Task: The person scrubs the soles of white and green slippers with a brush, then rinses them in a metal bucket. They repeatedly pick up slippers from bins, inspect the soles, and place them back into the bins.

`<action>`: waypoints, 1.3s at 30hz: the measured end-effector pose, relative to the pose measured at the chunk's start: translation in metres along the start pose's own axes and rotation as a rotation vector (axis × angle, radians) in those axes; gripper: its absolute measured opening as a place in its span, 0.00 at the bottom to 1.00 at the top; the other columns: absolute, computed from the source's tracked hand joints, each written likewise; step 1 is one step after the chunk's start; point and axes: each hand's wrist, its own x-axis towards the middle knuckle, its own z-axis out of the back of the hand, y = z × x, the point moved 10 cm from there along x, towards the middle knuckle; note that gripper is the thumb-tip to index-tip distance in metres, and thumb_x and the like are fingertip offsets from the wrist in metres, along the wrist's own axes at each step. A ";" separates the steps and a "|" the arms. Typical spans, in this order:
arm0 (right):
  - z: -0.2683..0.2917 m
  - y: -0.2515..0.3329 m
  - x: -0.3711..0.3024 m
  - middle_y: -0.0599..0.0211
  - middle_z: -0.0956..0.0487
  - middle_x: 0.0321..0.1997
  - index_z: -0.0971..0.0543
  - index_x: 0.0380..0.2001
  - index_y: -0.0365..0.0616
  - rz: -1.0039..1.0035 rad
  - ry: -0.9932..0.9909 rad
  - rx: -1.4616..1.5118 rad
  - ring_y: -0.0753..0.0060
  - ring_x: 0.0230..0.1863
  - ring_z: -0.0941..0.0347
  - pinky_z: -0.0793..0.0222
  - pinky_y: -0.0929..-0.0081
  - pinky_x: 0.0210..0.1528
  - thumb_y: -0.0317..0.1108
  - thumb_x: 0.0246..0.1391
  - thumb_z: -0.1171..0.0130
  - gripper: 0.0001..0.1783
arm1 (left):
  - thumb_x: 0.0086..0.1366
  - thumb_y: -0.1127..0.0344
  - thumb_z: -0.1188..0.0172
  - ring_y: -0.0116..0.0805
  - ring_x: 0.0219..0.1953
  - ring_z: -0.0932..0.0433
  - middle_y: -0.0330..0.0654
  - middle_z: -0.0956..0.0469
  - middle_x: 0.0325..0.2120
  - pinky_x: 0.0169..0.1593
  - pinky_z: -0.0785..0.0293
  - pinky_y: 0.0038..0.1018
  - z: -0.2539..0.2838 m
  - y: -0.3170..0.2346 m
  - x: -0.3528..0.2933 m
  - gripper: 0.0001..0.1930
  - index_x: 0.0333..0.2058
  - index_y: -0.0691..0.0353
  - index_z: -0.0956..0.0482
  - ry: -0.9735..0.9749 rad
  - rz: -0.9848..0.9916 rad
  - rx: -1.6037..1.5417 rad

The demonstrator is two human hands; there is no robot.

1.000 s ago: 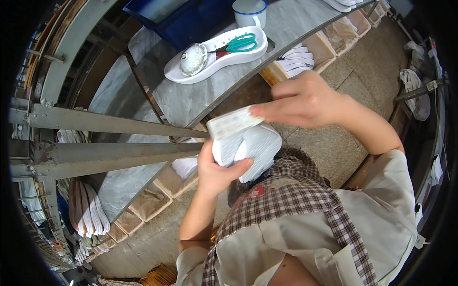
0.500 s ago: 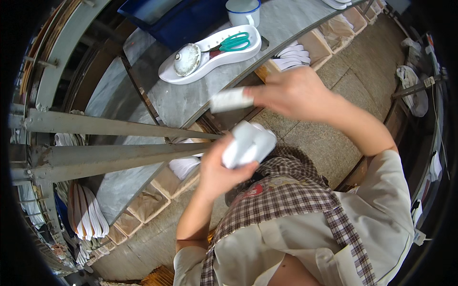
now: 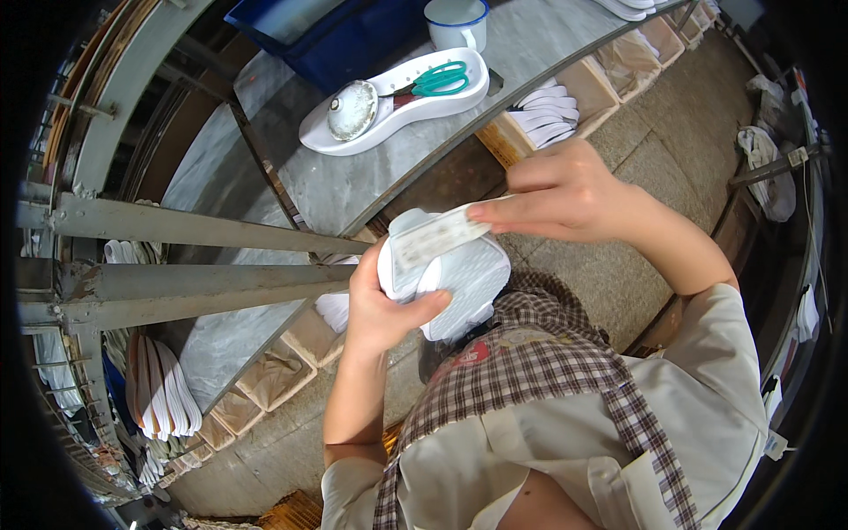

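Note:
My left hand (image 3: 375,305) is wrapped around a white textured shoe upper (image 3: 477,281), with the thumb pressed across its front. Between the thumb and fingers of my right hand (image 3: 570,190) is a flat off-white strip (image 3: 442,235) with faint grey marks. The strip lies over the upper edge of the shoe upper and seems to touch it. What the strip is made of, I cannot tell. The fingers of my left hand behind the shoe upper are hidden.
On the grey bench (image 3: 344,190) is a white sole-shaped tray (image 3: 415,113) with green-handled scissors (image 3: 442,79) and a round whitish lid-like object (image 3: 352,111). Beyond stand a white mug (image 3: 456,25) and a blue bin (image 3: 327,40). Metal bars (image 3: 203,228) jut in from the left. Lined boxes (image 3: 274,375) hang below.
My right hand has brought the strip down and nearer, from above the bench edge onto the shoe upper. My left hand has turned the shoe upper, so more of its textured face shows.

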 end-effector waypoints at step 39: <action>0.012 0.004 0.001 0.74 0.44 0.13 0.17 0.39 0.48 0.098 -0.107 -0.094 0.77 0.12 0.43 0.51 0.77 0.13 0.35 0.41 0.33 0.17 | 0.39 0.75 0.26 0.32 0.46 0.26 0.45 0.25 0.44 0.52 0.31 0.32 0.015 0.003 -0.002 0.38 0.51 0.71 0.34 -0.072 0.019 -0.131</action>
